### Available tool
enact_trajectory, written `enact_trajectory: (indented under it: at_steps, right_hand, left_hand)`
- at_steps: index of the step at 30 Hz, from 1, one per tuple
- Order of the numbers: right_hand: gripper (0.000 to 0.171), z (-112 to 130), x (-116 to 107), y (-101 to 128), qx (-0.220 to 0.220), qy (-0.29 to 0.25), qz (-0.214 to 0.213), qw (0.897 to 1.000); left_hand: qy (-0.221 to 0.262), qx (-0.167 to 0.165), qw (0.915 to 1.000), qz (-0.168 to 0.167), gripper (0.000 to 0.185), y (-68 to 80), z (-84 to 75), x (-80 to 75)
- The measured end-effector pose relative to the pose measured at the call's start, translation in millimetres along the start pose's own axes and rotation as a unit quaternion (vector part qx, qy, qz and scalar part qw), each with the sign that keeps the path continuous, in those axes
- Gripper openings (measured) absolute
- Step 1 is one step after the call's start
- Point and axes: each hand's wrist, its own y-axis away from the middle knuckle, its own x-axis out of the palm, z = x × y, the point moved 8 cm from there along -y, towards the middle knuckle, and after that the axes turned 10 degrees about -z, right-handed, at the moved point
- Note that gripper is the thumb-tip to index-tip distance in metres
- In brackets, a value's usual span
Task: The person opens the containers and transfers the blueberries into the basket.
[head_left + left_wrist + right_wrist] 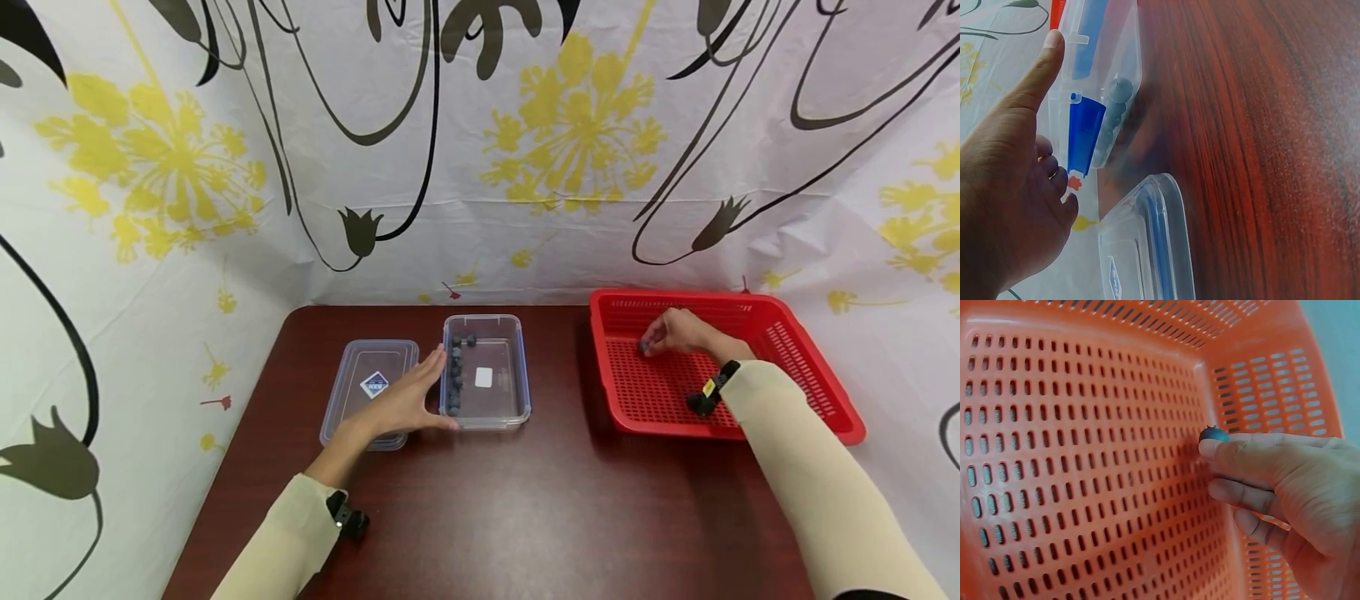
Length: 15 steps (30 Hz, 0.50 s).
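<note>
The right hand (678,332) pinches a small dark blueberry (1213,434) inside the red basket (806,350). Only the right wrist view shows its crown. The left hand (401,402), fingers straight, rests against the clear box (517,367).

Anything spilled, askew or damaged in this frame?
Nothing stands out. The blueberries sit inside the clear container, its lid lies flat beside it, and the red basket looks intact. The left hand rests against the container; the right hand pinches one blueberry.

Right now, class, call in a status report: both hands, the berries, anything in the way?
Left hand open, resting against clear box. Right hand pinching one blueberry inside red basket. Row of berries in box. Lid beside it; nothing blocking.
</note>
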Motion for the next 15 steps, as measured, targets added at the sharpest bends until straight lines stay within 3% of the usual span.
enact_trajectory:
  at_steps: [15]
  right_hand:
    - [0.018, -1.8, 1.0, 3.0, 0.015, -0.004, -0.007, 1.0]
  left_hand:
    - [-0.002, -0.007, 1.0, 0.003, 0.131, -1.1, 2.6, 1.9]
